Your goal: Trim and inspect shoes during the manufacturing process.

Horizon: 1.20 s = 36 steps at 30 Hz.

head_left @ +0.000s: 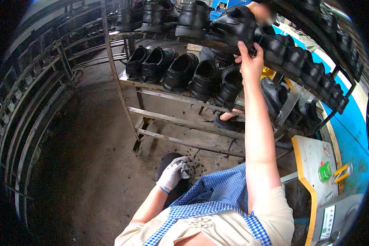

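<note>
My right hand (252,63) is bare and reaches up to the top shelf of a shoe rack. Its fingers meet the lower edge of a black shoe (233,25), which lies at a slant among others; part of the grip is hidden. A thin pale line runs by the fingers. My left hand (170,175), in a whitish glove, rests low by my dark-clad knee. Its fingers are curled, with greyish matter at their tips that I cannot make out. One shelf down, several black shoes (177,72) stand in a row.
The metal rack (164,117) has bare lower rails. Behind it appear a person's foot (233,114) and a blurred head. Another rack (37,96) stands left. At right, a yellow-edged table (311,151) bears a green item (325,171) and a yellow one (342,173).
</note>
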{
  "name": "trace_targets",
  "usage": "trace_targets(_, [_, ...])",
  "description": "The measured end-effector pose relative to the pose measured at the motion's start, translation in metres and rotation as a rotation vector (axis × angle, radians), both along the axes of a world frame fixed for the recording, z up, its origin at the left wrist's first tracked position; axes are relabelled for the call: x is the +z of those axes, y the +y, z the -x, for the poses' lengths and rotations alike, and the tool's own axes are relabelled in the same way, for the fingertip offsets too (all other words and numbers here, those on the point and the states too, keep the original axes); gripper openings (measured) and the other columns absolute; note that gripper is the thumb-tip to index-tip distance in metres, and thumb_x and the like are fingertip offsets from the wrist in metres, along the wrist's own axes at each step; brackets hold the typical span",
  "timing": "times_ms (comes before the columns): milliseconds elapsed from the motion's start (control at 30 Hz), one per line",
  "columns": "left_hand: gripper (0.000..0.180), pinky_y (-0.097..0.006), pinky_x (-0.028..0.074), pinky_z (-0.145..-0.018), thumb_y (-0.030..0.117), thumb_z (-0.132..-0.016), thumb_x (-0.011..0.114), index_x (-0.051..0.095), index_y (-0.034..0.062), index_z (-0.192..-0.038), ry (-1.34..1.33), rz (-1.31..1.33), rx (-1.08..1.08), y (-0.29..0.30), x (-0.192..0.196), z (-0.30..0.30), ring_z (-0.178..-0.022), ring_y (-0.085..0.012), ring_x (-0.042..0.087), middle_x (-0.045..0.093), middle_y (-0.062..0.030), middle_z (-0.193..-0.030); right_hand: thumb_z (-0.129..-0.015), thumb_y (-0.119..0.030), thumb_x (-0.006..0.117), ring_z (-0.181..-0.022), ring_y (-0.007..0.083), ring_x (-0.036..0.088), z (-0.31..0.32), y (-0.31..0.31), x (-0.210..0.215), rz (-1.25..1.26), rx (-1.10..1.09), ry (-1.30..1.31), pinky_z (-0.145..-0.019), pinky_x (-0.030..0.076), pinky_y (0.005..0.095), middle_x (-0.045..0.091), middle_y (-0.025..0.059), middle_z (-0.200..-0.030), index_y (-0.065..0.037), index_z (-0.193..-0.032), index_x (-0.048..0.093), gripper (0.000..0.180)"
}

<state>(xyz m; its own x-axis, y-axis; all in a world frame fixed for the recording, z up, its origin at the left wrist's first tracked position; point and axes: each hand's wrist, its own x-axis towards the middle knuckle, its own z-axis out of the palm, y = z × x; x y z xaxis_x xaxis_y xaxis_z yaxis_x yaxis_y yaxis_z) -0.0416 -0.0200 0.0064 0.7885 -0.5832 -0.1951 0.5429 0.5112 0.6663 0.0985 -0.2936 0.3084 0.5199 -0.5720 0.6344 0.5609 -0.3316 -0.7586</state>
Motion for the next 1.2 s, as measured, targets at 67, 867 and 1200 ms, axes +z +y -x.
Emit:
trace_targets(67, [0.031, -0.029, 0.051, -0.064, 0.021, -0.095, 0.051, 0.052, 0.0058, -0.121, 0.012, -0.015, -0.007, 0.002, -0.003, -0.001, -0.074, -0.0135, 0.058, 0.060, -0.0039, -0.089, -0.080, -0.019, 0.074, -0.051, 0.0050, 0.049, -0.011, 0.006, -0.009, 0.060, -0.081, -0.252, -0.048, 0.039, 0.0203, 0.058, -0.0005, -0.062, -0.002, -0.117, 0.051, 0.046])
trace_targets(867, [0.064, -0.037, 0.048, -0.086, 0.051, -0.087, 0.056, 0.043, 0.0072, -0.132, -0.210, 0.323, 0.068, 0.012, 0.057, -0.027, -0.099, -0.0188, 0.058, 0.059, -0.0062, -0.110, -0.065, -0.013, 0.070, -0.057, 0.0164, 0.059, 0.186, 0.077, -0.107, 1.129, 0.356, -0.102, -0.049, 0.050, 0.0287, 0.056, -0.0004, -0.083, -0.021, -0.093, 0.064, 0.030])
trace_targets(1200, [0.051, -0.030, 0.037, -0.101, 0.007, -0.081, 0.065, 0.047, 0.0025, -0.128, -0.553, -0.311, 0.629, 0.007, 0.101, -0.056, -0.114, -0.0168, 0.049, 0.053, -0.0079, -0.123, -0.068, -0.013, 0.068, -0.063, 0.0172, 0.062, 0.231, 0.060, -0.212, 1.272, 0.674, 0.352, -0.050, 0.052, 0.0314, 0.056, 0.0015, -0.085, -0.013, -0.087, 0.062, 0.020])
